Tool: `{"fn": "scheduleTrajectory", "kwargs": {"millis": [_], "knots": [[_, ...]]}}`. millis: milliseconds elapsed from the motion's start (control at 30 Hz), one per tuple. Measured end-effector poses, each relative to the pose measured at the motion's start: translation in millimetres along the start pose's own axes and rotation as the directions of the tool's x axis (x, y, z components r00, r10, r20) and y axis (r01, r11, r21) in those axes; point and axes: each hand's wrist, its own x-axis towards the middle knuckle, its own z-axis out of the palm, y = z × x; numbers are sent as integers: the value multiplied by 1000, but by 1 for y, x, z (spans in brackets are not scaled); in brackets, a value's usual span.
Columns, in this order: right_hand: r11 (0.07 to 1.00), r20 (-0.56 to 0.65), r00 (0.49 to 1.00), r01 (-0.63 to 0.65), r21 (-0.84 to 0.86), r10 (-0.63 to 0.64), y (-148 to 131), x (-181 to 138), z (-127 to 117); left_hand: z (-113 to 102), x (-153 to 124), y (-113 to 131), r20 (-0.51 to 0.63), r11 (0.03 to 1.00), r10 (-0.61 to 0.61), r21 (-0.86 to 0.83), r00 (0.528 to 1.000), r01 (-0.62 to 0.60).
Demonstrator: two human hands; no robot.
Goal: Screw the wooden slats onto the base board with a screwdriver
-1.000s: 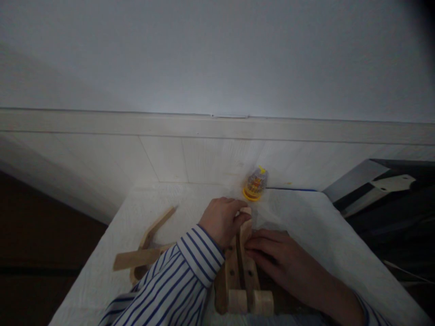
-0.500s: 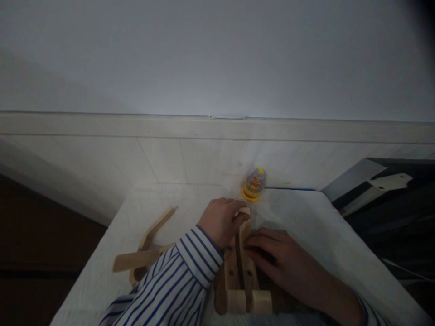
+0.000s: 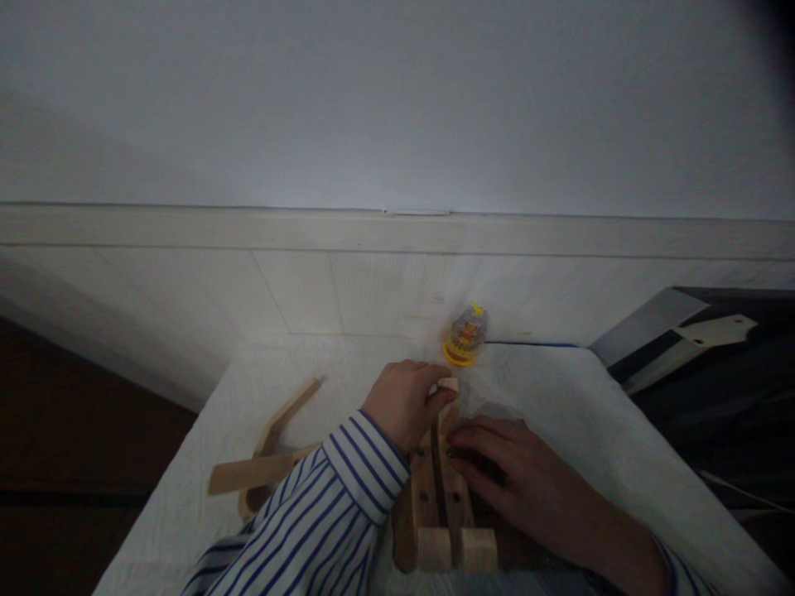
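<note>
A wooden assembly of two upright slats with round holes (image 3: 442,497) stands on the white-covered table (image 3: 559,397) near its front edge. My left hand (image 3: 405,403), in a blue-striped sleeve, is closed around the top of the slats. My right hand (image 3: 509,472) presses its curled fingers against the right slat's side; whatever small thing the fingertips hold is hidden.
Loose wooden pieces (image 3: 267,455) lie crossed at the table's left. A small clear container with a yellow base (image 3: 465,335) stands at the back near the wall. A dark object with a pale bracket (image 3: 689,339) sits to the right.
</note>
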Motion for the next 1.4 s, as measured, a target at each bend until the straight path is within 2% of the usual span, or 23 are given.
{"fn": "scheduleTrajectory", "kwargs": {"millis": [600,800,900,967,1033,1100,1167,1400], "knots": [[998,40,999,-5,-62,7,-2,0,-2,2,-1,-1,-47,999,38,-9,998,-39],[999,23,1000,-6,-36,7,0,0,-1,-10,-12,4,-273,998,60,20,960,-57],[1000,13,1000,0,-26,0,2,0,0,-17,-28,7,-316,999,51,1,948,-53],[1000,5,1000,6,-21,-6,3,0,1,-19,-41,8,-262,1000,-3,-1,965,3],[1000,4,1000,15,-22,-15,3,0,2,-20,-53,8,-93,998,-43,-47,995,39],[999,2,1000,23,-24,-23,3,0,2,-18,-60,8,36,991,-90,-94,995,93],[999,-6,1000,30,-14,-31,3,0,2,-14,-63,9,95,986,-130,-90,987,139],[1000,-20,1000,24,-2,-24,3,-1,2,0,-60,11,199,989,-89,-101,976,110]]}}
